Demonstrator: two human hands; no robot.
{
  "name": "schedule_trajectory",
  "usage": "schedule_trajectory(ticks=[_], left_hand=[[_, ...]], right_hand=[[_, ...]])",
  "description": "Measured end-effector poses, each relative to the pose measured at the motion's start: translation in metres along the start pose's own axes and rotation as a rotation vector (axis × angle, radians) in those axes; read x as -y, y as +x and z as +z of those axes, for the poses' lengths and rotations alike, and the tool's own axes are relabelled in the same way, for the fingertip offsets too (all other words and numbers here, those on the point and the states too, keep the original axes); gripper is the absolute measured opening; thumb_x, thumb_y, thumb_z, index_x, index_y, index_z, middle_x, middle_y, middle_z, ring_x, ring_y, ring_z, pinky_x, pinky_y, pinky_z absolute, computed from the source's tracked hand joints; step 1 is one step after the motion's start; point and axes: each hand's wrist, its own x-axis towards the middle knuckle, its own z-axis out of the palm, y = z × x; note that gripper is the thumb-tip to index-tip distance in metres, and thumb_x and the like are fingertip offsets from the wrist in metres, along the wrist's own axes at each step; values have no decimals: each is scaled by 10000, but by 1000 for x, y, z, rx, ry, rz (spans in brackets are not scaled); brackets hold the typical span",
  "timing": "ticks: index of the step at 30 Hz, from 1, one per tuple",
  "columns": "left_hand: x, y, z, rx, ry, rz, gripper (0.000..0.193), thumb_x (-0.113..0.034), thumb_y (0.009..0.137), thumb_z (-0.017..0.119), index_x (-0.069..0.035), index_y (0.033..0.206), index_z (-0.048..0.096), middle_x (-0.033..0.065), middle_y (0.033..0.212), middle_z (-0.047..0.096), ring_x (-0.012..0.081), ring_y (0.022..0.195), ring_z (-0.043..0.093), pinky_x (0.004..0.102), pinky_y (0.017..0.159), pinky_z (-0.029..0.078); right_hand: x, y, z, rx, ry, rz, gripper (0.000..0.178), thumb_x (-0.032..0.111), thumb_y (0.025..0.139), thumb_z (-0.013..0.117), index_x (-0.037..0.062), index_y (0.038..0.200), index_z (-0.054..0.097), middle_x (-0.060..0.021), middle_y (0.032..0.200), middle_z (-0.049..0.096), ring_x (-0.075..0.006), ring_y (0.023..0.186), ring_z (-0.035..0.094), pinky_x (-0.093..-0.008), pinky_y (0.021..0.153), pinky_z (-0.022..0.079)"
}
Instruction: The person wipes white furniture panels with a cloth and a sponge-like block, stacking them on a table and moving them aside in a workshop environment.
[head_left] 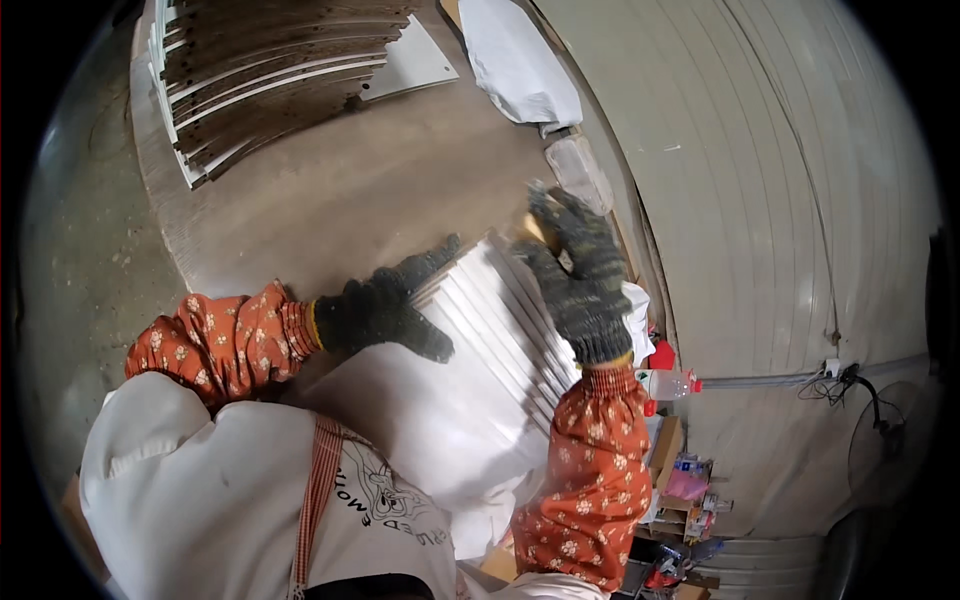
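Note:
A row of white panels (500, 330) with thin edges stands in front of me, slightly fanned. My left hand (385, 312), in a dark knitted glove, has its thumb and fingers spread at the left side of these panels. The fingertips reach the far corner of the row. At the right side is my right hand (585, 280), gloved the same way and slightly blurred. Its fingers bend around a small yellowish thing (537, 230), mostly hidden, whose kind I cannot make out. White sheeting (400, 395) lies between the panels and my body.
Several brown-faced boards with white edges (280, 75) stand at the far left of the brown work surface (350, 190). Along the right edge lie a white cloth (520, 65) and a pale wrapped block (580, 172). A clear bottle (668, 384), cluttered boxes (680, 490) and a fan (885, 430) are at the right.

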Motion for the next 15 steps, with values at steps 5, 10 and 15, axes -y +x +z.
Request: schedule_trajectory(ticks=[5, 10, 15], left_hand=[[12, 5, -5, 22, 158, 200, 1154, -143, 613, 878, -16, 1490, 139, 146, 1542, 213, 231, 1411, 201, 365, 1138, 194], [14, 1, -7, 21, 142, 86, 1137, -161, 644, 864, -21, 1493, 121, 136, 1556, 172, 221, 1416, 174, 363, 1142, 173], [-3, 1, -8, 14, 191, 44, 1114, -151, 670, 847, -79, 1507, 114, 112, 1562, 159, 213, 1418, 161, 358, 1142, 163]], right_hand=[[-22, 34, 29, 238, 75, -23, 390, 132, 803, 597, 115, 1192, 619, -182, 1096, 612, -347, 989, 587, -447, 860, 465], [-38, 40, 23, 153, 5, -9, 455, 296, 812, 679, 184, 1244, 594, -151, 1137, 624, -334, 1002, 586, -416, 913, 466], [-34, 31, 40, 305, 34, -12, 354, 228, 849, 657, 167, 1196, 627, -128, 1117, 633, -299, 1047, 568, -411, 903, 472]])
